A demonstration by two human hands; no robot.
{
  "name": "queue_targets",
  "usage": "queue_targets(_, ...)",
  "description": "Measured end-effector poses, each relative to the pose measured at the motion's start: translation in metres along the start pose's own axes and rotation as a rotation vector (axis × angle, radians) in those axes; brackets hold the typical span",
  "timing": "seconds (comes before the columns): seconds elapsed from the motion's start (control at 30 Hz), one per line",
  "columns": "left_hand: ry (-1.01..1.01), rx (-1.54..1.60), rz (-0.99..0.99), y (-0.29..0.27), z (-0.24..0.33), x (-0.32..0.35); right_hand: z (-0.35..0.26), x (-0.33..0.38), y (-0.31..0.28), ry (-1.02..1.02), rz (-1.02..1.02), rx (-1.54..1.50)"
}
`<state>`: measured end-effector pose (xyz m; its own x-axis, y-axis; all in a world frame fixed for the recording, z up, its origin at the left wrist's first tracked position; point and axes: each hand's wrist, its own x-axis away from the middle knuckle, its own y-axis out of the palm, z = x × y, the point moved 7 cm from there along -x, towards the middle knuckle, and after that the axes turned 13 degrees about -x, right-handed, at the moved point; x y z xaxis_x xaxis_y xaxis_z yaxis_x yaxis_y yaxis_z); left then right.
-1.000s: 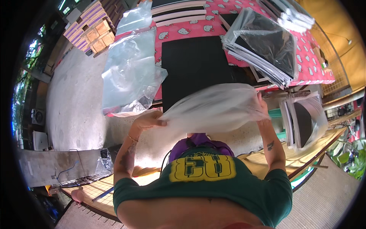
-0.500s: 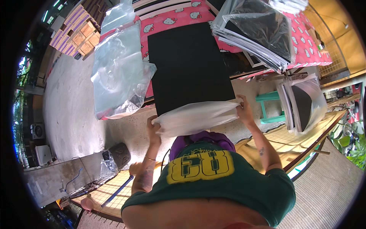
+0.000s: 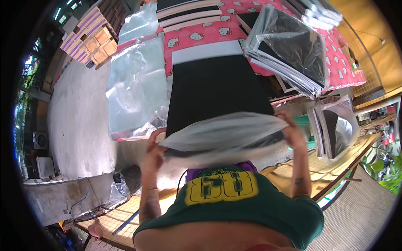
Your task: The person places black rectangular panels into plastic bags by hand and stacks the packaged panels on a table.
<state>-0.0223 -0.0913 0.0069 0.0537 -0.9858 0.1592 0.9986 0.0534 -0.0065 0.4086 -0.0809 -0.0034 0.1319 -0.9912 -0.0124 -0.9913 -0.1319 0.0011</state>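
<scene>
At near edge of surface (image 3: 197, 31): clear plastic bag (image 3: 222, 136) being held stretched between both hands, mouth facing black flat panel (image 3: 217, 90), seemingly for sleeving it. Left hand (image 3: 154, 147) pinching bag's left corner; right hand (image 3: 289, 133) pinching right corner, fingers closed on film. Panel lying flat on pink patterned cloth, end overhanging toward person. Loose empty bags (image 3: 136, 85) piling left; stack of bagged panels (image 3: 289, 48) crowding right; more bagged panels (image 3: 333, 127) leaning lower right.
</scene>
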Motion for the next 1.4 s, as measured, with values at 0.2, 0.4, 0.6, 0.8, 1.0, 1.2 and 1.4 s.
queue_targets(0.2, 0.363, 0.29, 0.156, -0.054, 0.123, -0.083, -0.146, -0.082, 0.009, -0.366, -0.14, -1.086)
queue_targets(0.4, 0.428, 0.814, -0.291, 0.003, 0.163, -0.23, -0.125, -0.214, -0.024, -0.238, 0.084, -1.203)
queue_targets(0.6, 0.04, 0.865, -0.184, -0.002, -0.03, -0.339, 0.074, -0.274, -0.025, -0.032, 0.369, -1.416)
queue_targets(0.8, 0.104, -0.197, 0.094, 0.005, -0.113, -0.335, 0.184, -0.22, -0.025, 0.133, 0.602, -0.792)
queue_targets(1.0, 0.472, -0.486, 0.023, 0.113, -0.008, -0.308, 0.07, -0.167, -0.07, -0.122, 0.789, -0.44)
queue_targets(1.2, 0.232, -0.08, -0.409, 0.301, 0.055, -0.334, 0.01, -0.108, -0.253, -0.181, 1.106, -0.378)
queue_targets(1.4, 0.055, 0.014, -0.362, 0.381, 0.003, -0.359, 0.032, -0.102, -0.327, -0.099, 1.038, -0.282)
